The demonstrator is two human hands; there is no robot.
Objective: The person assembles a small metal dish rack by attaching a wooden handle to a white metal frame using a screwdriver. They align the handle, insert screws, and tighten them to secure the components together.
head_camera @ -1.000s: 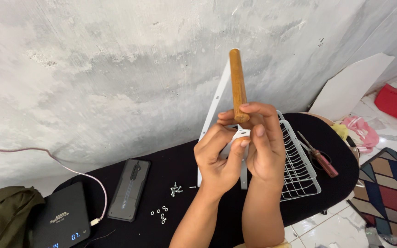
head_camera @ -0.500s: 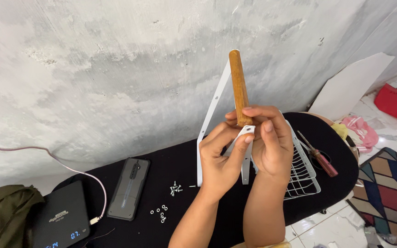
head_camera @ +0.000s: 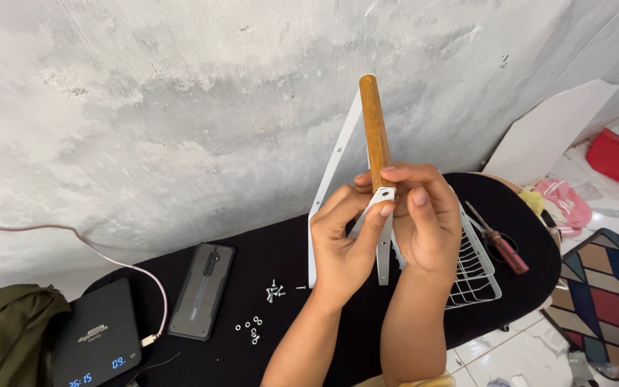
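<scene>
Left hand: the left hand point(head_camera: 342, 244) is raised over the counter, thumb and fingers pinched closed on the white metal bracket point(head_camera: 331, 172) at the spot where it meets the wooden rod point(head_camera: 375, 132).
Right hand: the right hand point(head_camera: 424, 218) is wrapped closed around the lower end of the wooden rod, fingertips touching the bracket's end tab.
Wooden rod: round, smooth, brown wood, held nearly upright, tilted slightly left at the top; it stands above both hands, in front of the wall.
Bracket: flat white painted metal strips with small holes along them, forming an angled frame; its lower end reaches down toward the counter.
Wire basket: a white wire basket point(head_camera: 478, 272) lies on the counter just behind the right hand.
Screwdriver: a screwdriver point(head_camera: 499, 240) with a dark red handle lies just right of the basket.
Small parts: screws point(head_camera: 275, 291) and washers point(head_camera: 251, 330), small and silver, lie loose left of the hands.
Phone: a dark phone point(head_camera: 202, 290) lies flat; beside it sits a black device point(head_camera: 98, 344) with a lit display and a cable point(head_camera: 94, 251).
Counter: the counter point(head_camera: 281, 251) is oval and covered in matte black.
Room: the wall point(head_camera: 180, 107) is rough, grey-white plaster; a patterned mat point(head_camera: 610, 294) lies on the tiled floor at the right.
</scene>
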